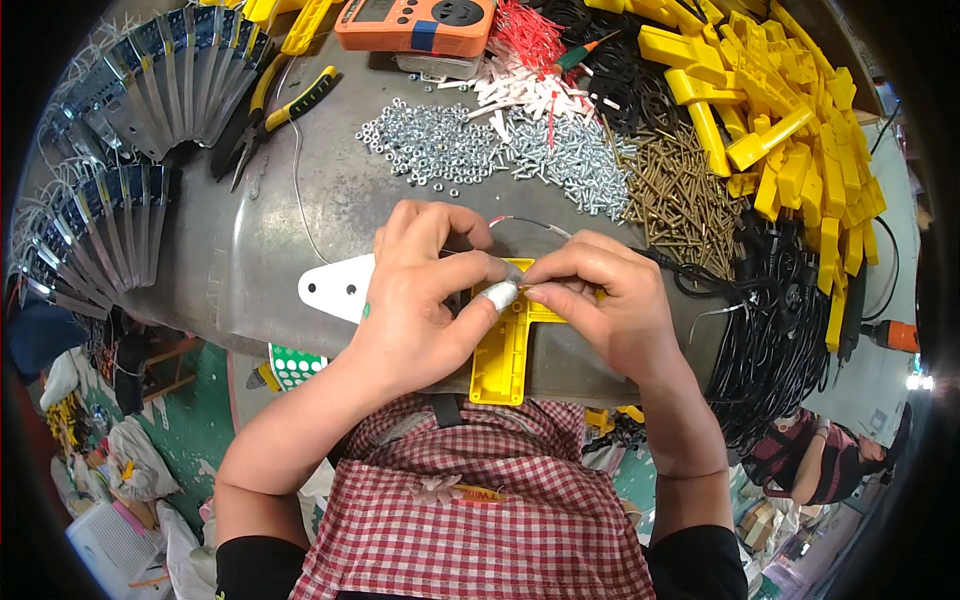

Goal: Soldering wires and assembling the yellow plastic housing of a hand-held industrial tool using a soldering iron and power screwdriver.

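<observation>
My left hand [425, 290] and my right hand [605, 300] meet over a yellow plastic housing [497, 365], thumb and forefinger of each pinched together. Between the fingertips shows a short bit of thin reddish wire [521, 287]; its ends are hidden by the fingers. Silvery wrapping covers my left thumb. Under the left hand, a white plate with dark holes [335, 288] sticks out to the left. Just beyond the hands, a thin lead [535, 222] with a pale sleeve arches from left to right. The housing lies at the table's near edge, its hollow side up.
Loose nuts [430, 145], silver screws [570, 160] and brass-coloured screws [685, 195] are heaped at the back. Yellow parts [790, 130] and coiled black cables [765, 350] crowd the right. Pliers [270, 115], metal strips [160, 85] and an orange meter [415, 25] lie farther off. Another person [825, 455] sits at right.
</observation>
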`<control>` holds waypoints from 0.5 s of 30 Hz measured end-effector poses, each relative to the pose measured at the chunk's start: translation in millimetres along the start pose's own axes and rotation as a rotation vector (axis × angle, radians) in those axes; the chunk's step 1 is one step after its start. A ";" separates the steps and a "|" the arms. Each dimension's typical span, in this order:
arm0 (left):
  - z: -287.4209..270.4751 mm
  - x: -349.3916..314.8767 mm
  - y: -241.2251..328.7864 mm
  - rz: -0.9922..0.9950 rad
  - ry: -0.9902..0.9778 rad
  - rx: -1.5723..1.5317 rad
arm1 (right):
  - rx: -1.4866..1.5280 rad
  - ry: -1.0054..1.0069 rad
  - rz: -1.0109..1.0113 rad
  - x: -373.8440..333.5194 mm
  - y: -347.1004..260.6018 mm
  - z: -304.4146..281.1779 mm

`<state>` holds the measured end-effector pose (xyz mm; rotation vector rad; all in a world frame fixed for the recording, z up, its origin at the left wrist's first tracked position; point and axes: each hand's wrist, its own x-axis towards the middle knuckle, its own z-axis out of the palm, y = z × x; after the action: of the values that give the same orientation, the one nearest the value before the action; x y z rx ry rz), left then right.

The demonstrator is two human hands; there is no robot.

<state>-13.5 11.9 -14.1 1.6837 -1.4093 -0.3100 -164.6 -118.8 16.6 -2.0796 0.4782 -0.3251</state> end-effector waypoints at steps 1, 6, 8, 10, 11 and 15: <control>-0.1 -0.2 0.6 0.000 0.002 0.001 | 0.006 0.006 -0.015 0.1 0.7 0.6; -2.8 -0.6 8.4 0.014 0.031 0.074 | -0.001 0.006 -0.012 -1.2 1.5 1.9; -3.7 -0.1 11.5 0.050 0.039 0.138 | 0.006 0.002 0.002 0.0 3.7 1.2; -3.7 -0.6 14.0 0.085 0.049 0.203 | 0.092 -0.015 0.006 1.7 6.5 1.4; -3.4 -1.2 15.0 0.118 0.088 0.256 | 0.091 -0.016 0.001 2.0 7.0 1.9; 5.8 -4.6 13.7 0.141 0.187 0.288 | 0.241 -0.003 0.089 2.0 6.5 5.6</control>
<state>-27.9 13.9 -8.7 1.7777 -1.4739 0.1340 -161.9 -118.6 8.2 -1.8192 0.5025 -0.3110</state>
